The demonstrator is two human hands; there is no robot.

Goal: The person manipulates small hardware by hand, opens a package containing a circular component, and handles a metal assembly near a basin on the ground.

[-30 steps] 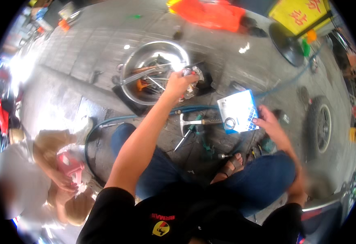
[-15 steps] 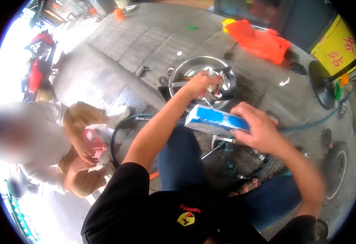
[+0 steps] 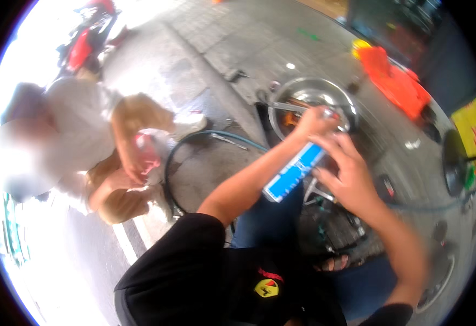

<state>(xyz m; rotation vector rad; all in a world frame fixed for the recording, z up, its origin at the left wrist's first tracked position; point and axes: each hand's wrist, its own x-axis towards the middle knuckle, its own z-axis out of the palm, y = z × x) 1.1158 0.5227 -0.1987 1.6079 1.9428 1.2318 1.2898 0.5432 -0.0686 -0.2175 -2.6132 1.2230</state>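
Note:
A slim blue and white box (image 3: 292, 175) is held in my right hand (image 3: 351, 173), slanting down toward my left knee. The thumb lies along its near side and the other fingers reach over its far end. Right beside them, over the near rim of a shiny metal basin (image 3: 279, 128), my left hand (image 3: 313, 124) is curled closed. Something small, silvery and reddish shows by its fingertips, too blurred to name. Inside the basin lie a long silver metal tool (image 3: 288, 107) and several small mixed items, partly hidden by my hand.
On the left a person (image 3: 80, 119) in a white top sits with hands together near a pink thing (image 3: 148, 152). A dark hose (image 3: 168, 168) curves over the ground. An orange-red sheet (image 3: 393, 84) lies far right; a wheel (image 3: 439, 282) stands at the near right.
My view has shifted, moving the scene about. My left hand has come back from the basin's middle toward the box. The box has swung from nearly level to a steep slant in my right hand.

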